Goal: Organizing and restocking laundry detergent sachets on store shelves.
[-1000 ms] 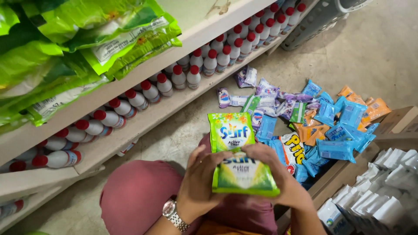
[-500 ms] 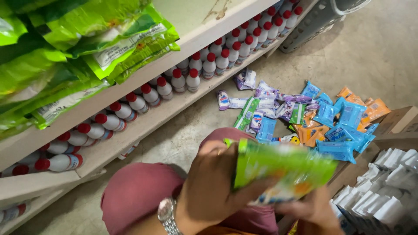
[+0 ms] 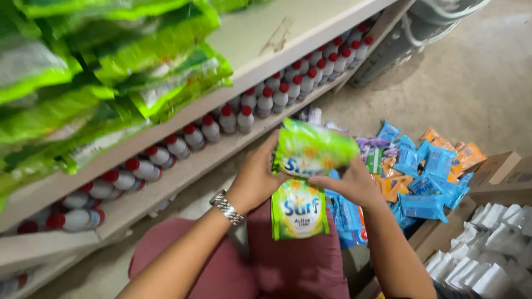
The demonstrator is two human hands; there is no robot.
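Head view: I see my left hand (image 3: 257,182) and right hand (image 3: 352,185) both pinching a strip of green packets (image 3: 302,182) near the middle. Bottles (image 3: 266,102) line the shelf (image 3: 183,166) at 11 o'clock. Blue packets (image 3: 424,177) lie on the floor (image 3: 471,88) at 3 o'clock.

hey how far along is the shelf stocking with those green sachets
Done: green bags already fill the left of the upper shelf. In hand: left hand and right hand hold a strip of green sachets. Left: the shelf's right part is bare, and mixed sachets lie piled on the floor.
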